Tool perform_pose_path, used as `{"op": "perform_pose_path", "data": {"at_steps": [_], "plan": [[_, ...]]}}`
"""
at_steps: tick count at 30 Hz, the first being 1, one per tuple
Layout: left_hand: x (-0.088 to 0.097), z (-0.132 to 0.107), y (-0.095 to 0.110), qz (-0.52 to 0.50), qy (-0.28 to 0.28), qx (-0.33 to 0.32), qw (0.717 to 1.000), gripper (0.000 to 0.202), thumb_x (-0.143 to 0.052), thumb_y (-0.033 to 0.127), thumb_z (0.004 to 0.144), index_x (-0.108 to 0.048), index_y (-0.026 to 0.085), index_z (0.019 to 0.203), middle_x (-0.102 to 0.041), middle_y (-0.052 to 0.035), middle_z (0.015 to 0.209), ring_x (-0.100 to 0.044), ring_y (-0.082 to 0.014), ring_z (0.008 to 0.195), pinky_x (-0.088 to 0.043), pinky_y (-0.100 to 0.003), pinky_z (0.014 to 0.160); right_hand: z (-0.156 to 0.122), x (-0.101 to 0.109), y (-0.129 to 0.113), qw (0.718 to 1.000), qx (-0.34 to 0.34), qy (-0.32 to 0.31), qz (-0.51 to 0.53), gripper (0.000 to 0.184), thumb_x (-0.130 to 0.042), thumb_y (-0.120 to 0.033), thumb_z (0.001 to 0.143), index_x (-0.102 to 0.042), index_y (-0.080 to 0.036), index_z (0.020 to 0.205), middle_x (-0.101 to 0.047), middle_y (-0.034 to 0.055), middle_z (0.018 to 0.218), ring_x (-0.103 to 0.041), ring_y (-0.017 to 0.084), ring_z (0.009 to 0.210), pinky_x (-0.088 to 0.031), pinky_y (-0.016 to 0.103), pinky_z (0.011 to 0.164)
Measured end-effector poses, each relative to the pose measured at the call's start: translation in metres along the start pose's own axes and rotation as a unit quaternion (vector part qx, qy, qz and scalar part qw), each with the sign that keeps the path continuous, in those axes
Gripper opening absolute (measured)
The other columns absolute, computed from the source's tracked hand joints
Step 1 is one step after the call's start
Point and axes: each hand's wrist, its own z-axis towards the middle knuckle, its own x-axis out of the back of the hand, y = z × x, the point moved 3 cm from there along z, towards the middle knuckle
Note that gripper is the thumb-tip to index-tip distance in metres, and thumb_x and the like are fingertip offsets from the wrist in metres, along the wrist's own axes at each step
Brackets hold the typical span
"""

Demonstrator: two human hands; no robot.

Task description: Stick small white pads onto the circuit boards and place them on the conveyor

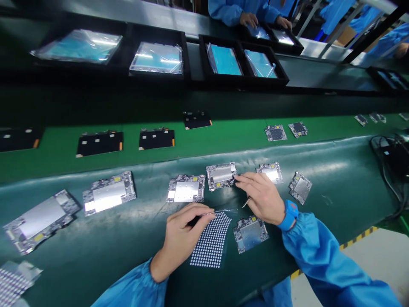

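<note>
My left hand [187, 234] pinches the top edge of a sheet of small round white stickers [209, 245], which hangs down toward the bench. My right hand [263, 196], with a blue wrist strap [290, 215], has a thin metal tool, apparently tweezers [246, 202], sticking out under its palm. Its extended fingertips reach the right edge of a circuit board [222, 175] with a silver shield; whether they touch it I cannot tell. Close below that hand lies another circuit board [251, 234]. To the left of the fingertips is a further board [186, 189] of the same kind.
More boards [110, 194] lie along the dark green mat [143, 238]. Beyond it, a bright green belt [223, 140] carries black flat panels [99, 143] and boards. Black trays [243, 64] with film-wrapped screens stand on a shelf. A co-worker's hands [249, 19] rest at another tray.
</note>
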Motion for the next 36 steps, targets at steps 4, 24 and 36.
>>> {"op": "perform_pose_path", "data": {"at_steps": [4, 24, 36], "plan": [[0.000, -0.001, -0.001, 0.010, -0.002, 0.010, 1.000, 0.009, -0.073, 0.015, 0.085, -0.078, 0.021, 0.081, -0.079, -0.0002, 0.077, -0.075, -0.0153, 0.070, -0.064, -0.025, 0.066, -0.003, -0.012, -0.003, 0.989, 0.041, -0.062, -0.132, 0.032, -0.053, -0.009, 0.086, -0.067, -0.012, 0.115, -0.065, 0.0158, 0.138, -0.055, 0.035, 0.126, -0.046, 0.056, 0.099], [-0.002, -0.002, -0.003, -0.011, 0.002, 0.009, 1.000, 0.009, -0.073, 0.015, 0.086, -0.077, 0.021, 0.081, -0.078, 0.0001, 0.076, -0.074, -0.0134, 0.068, -0.062, -0.022, 0.066, 0.062, -0.013, 0.047, 0.949, -0.063, -0.100, -0.293, 0.035, -0.048, -0.028, 0.103, -0.062, -0.027, 0.136, -0.062, 0.0107, 0.095, -0.054, 0.024, 0.083, -0.038, 0.031, 0.058], [-0.005, -0.002, -0.003, -0.035, 0.000, 0.019, 0.999, 0.011, -0.073, 0.012, 0.085, -0.077, 0.021, 0.080, -0.078, -0.0006, 0.076, -0.074, -0.0145, 0.067, -0.062, -0.023, 0.065, 0.206, -0.019, 0.118, 0.966, -0.085, -0.113, -0.215, 0.045, -0.063, -0.031, 0.094, -0.059, -0.029, 0.139, -0.058, 0.0058, 0.146, -0.067, 0.028, 0.107, -0.051, 0.037, 0.083]]}}
